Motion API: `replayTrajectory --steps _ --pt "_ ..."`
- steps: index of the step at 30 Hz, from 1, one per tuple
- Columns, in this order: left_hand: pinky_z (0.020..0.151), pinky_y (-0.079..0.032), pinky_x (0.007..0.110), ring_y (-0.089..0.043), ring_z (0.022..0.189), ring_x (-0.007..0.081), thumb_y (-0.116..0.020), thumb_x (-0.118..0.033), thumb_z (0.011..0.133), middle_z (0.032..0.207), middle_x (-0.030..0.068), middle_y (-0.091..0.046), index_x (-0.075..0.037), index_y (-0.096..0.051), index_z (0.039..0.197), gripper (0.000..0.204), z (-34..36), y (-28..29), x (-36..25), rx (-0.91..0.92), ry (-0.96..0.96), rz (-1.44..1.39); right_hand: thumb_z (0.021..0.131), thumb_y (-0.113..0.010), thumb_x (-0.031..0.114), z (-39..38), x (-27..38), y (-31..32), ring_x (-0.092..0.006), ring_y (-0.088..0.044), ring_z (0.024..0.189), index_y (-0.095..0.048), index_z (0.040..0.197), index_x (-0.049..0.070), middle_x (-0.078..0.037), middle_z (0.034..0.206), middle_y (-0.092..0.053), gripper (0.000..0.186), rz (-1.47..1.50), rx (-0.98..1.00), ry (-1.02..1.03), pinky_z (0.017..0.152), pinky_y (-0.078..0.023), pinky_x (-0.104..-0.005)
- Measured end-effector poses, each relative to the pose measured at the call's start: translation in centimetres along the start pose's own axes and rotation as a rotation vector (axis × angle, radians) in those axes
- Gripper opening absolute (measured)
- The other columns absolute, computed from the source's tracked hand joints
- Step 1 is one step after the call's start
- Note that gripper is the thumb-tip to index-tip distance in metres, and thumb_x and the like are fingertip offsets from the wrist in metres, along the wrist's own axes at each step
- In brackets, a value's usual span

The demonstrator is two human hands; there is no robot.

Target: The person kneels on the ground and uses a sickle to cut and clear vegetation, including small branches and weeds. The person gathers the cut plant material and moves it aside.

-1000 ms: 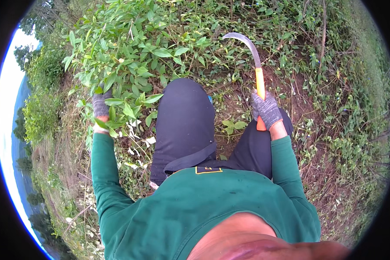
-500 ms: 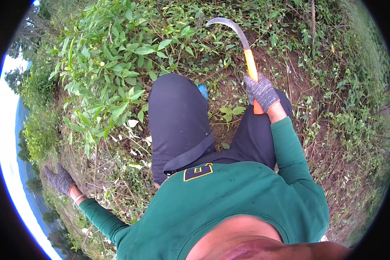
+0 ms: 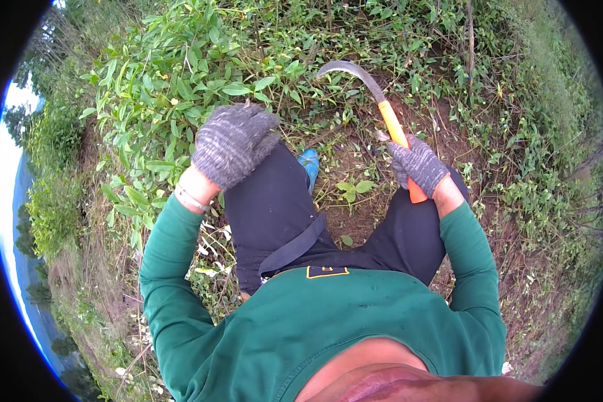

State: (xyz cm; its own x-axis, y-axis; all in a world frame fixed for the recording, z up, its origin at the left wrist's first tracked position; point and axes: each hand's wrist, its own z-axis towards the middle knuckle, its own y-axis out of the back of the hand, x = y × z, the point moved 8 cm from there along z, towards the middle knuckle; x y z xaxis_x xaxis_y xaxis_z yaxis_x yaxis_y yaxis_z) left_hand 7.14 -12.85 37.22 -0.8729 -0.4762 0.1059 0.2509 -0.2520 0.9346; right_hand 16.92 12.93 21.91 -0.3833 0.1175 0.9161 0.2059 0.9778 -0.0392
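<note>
My right hand (image 3: 419, 163), in a grey knitted glove, is closed around the orange handle of a sickle (image 3: 392, 123). The tool stands up and away from my right knee, its curved metal blade bending left over the low plants. My left hand (image 3: 236, 145), in a matching glove, is at my raised left knee (image 3: 268, 201), overlapping its upper left side. The back of that glove faces up, with the fingers bent toward the right and their tips hidden. I make out nothing held in it.
A dense leafy bush (image 3: 161, 94) grows at the far left, close to my left hand. Low vines and weeds (image 3: 536, 154) cover the slope on the right. Bare brown soil (image 3: 362, 221) with a small seedling (image 3: 354, 190) lies between my legs, near a blue shoe (image 3: 309, 167).
My left hand has swung in from far out on the left to my left knee. The right hand and sickle have shifted slightly right and nearer to me.
</note>
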Motion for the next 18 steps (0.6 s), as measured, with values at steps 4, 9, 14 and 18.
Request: replayTrajectory --steps 4,9,14,18 --pt "0.084 -0.048 0.043 -0.061 0.093 0.0332 -0.059 -0.036 0.083 0.100 0.0137 -0.064 -0.011 -0.062 0.107 0.035 3.6 -5.8 3.8 0.309 0.123 -0.035 0.087 -0.060 0.031 1.2 4.3 2.1 -0.0333 -0.062 0.068 -0.052 0.106 0.003 -0.019 0.075 -0.061 0.035 -0.810 -0.182 0.341 0.060 -0.049 -0.0419" --pt "0.086 -0.047 0.044 -0.059 0.102 0.0328 -0.055 -0.038 0.083 0.108 0.0154 -0.063 -0.011 -0.061 0.111 0.039 9.0 -12.0 6.9 0.514 0.187 0.131 0.087 -0.059 0.033 11.2 3.2 4.1 -0.0302 -0.060 0.065 -0.054 0.102 0.001 -0.016 0.074 -0.061 0.036 -0.824 -0.264 0.231 0.059 -0.048 -0.0413" --pt "0.095 -0.042 0.045 -0.056 0.110 0.0320 -0.057 -0.028 0.082 0.116 0.0141 -0.059 -0.011 -0.059 0.112 0.035 14.3 -18.3 3.8 0.583 0.062 0.206 0.091 -0.058 0.030 18.0 -5.8 -2.6 -0.0114 -0.044 0.042 -0.049 0.082 0.011 0.003 0.060 -0.050 0.023 0.560 0.033 -0.103 0.038 -0.040 -0.0263" --pt "0.111 -0.020 0.050 -0.046 0.123 0.0300 -0.056 -0.023 0.083 0.128 0.0111 -0.052 -0.013 -0.057 0.120 0.039 14.0 -23.5 3.0 0.313 -0.354 0.397 0.090 -0.059 0.033 17.8 -12.0 -10.5 -0.0134 -0.045 0.042 -0.051 0.084 0.009 0.001 0.059 -0.050 0.027 0.310 0.217 -0.238 0.039 -0.039 -0.0299"
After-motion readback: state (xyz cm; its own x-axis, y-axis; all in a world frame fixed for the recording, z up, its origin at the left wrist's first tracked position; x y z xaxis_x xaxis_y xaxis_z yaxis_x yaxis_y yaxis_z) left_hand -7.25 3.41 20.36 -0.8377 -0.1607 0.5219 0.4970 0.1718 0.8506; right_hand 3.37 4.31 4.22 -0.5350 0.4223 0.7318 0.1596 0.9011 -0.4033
